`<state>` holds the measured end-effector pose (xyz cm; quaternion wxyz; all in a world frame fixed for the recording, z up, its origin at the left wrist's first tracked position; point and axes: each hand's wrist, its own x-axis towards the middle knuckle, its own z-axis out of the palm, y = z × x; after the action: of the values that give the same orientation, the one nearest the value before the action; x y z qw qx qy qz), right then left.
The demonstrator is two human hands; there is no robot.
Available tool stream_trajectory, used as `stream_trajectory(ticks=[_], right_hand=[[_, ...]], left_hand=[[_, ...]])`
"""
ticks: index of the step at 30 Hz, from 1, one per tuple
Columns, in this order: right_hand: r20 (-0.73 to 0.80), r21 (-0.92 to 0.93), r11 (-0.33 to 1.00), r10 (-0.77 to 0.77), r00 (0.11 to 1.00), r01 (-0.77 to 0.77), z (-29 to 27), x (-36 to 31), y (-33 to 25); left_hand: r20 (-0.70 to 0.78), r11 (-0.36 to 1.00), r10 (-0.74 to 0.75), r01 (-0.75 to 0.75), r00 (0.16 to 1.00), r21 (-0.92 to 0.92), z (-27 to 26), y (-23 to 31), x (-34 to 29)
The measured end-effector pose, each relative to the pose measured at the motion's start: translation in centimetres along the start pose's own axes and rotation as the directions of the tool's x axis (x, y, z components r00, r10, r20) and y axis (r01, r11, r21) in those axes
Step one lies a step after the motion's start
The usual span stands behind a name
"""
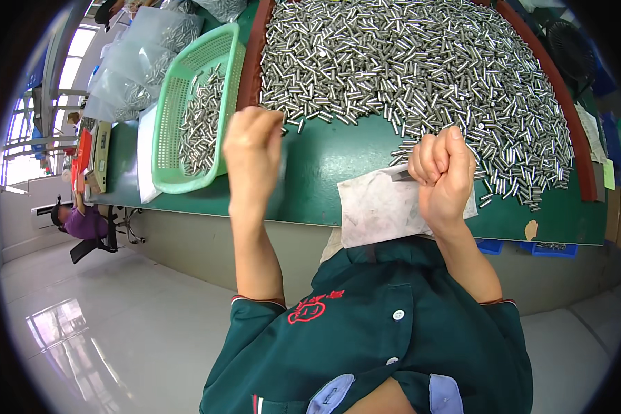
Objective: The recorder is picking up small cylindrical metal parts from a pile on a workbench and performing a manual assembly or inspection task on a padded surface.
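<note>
My left hand [250, 148] is in the air between the mint-green plastic basket [160, 148] and the big spread of cylindrical metal pins [407, 62], fingers curled in together, slightly blurred; some pins show right by the fingertips, and I can't tell whether I'm pinching one. Across to my right hand [445, 169], and that's a proper fist, knuckles up, clamped on a grey metal piece [401, 176] that juts out to the left, most of it hidden in my grip. Right under it, a smudged white sheet [372, 210] hangs over the front edge of the green tabletop [324, 155]. The pins lie heaped in every direction across the far side, a reddish-brown border strip [581, 141] down the right and another on the left, with a few strays at the near fringe, just beyond my hands. More pins sit loose in the basket, and beyond that, clear plastic bags [134, 55] bulge with small metal parts. Far left, past the table, a person in purple [84, 222] is seated; far right, a black fan [570, 48] stands beside the border.
</note>
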<state>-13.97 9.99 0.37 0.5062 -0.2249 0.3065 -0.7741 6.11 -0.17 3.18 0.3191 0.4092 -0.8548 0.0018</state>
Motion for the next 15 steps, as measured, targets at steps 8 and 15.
stream_trajectory(ticks=[8,15], right_hand=[[0.030,0.002,1.000,-0.009,1.000,0.009,-0.1,0.0,0.2],[0.029,0.005,1.000,-0.011,1.000,0.011,0.0,0.0,0.0]], left_hand=[[0.213,0.999,0.015,-0.021,0.977,0.029,2.1,-0.6,-0.5],[0.262,0.998,0.055,-0.049,0.963,-0.030,2.4,0.1,-0.6]])
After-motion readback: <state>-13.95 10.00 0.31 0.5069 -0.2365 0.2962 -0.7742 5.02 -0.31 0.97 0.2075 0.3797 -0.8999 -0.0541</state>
